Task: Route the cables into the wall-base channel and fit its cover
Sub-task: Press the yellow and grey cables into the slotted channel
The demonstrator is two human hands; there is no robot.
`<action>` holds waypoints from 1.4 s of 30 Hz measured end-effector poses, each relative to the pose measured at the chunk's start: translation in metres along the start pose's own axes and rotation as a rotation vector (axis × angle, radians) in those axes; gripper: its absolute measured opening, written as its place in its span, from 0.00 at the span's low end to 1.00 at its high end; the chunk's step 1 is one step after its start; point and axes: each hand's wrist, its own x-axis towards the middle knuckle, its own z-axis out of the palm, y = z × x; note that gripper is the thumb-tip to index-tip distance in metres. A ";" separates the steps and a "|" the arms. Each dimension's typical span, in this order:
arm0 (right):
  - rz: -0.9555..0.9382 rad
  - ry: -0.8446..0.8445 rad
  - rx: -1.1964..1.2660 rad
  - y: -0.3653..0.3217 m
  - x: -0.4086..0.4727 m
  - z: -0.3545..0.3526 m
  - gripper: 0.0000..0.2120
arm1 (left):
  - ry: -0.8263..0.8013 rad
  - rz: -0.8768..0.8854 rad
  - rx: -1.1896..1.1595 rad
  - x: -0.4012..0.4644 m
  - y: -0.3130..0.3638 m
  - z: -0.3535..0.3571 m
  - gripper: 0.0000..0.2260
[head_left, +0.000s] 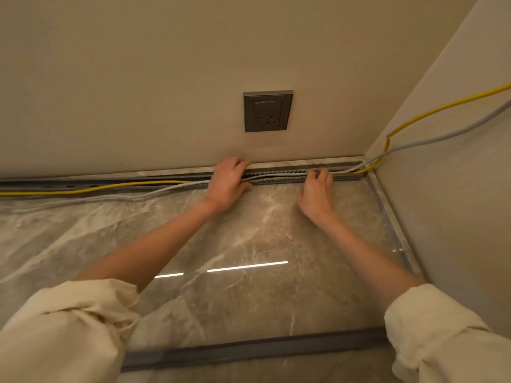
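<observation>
A grey slotted channel (pixel 279 180) runs along the base of the far wall. A yellow cable (pixel 91 189) and grey cables (pixel 143 195) lie partly outside it on the left and sit inside it between my hands. My left hand (pixel 228 183) presses on the cables at the channel, fingers curled over its top edge. My right hand (pixel 318 190) pinches the cables at the channel further right. The long dark grey cover strip (pixel 249 348) lies flat on the floor near me. At the right corner the cables (pixel 442 138) rise along the side wall.
A grey wall socket (pixel 267 111) sits above the channel between my hands. The floor is glossy marble tile (pixel 249 230). The side wall (pixel 456 189) closes the space on the right, with a marble skirting strip (pixel 392 222) along its base.
</observation>
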 end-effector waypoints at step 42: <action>-0.287 -0.037 -0.077 -0.253 -0.025 0.058 0.13 | 0.049 -0.203 0.056 -0.115 -0.210 -0.141 0.08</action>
